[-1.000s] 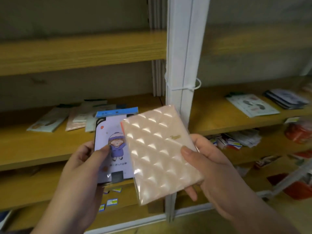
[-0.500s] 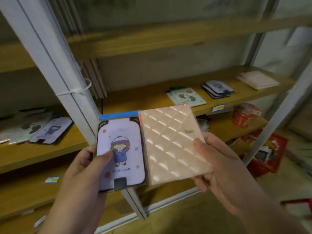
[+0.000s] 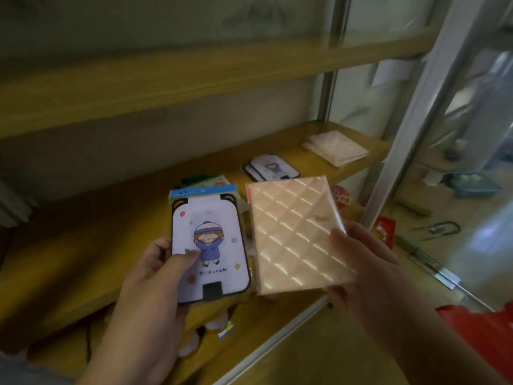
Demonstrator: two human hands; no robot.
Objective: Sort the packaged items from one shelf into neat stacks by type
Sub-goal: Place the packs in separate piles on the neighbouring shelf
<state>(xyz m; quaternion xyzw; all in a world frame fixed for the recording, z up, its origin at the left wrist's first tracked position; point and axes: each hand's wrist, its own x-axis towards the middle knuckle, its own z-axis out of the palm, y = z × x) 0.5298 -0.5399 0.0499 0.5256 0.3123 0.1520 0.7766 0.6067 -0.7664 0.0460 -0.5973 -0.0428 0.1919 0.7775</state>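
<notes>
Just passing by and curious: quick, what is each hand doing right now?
Left hand: holding the cartoon-print packet, thumb on its front.
Right hand: holding the pink quilted packet, thumb on its front.

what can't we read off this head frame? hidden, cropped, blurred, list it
Head view only:
- Pale green packet on the shelf: mostly hidden behind the cartoon packet held in the left hand.
- Gold logo on the pink quilted packet in the right hand: too small and blurred to read.
- How many packets are in the pink stack and the cartoon stack: blurred.
- Red item at the right edge: cropped, unidentifiable.
</notes>
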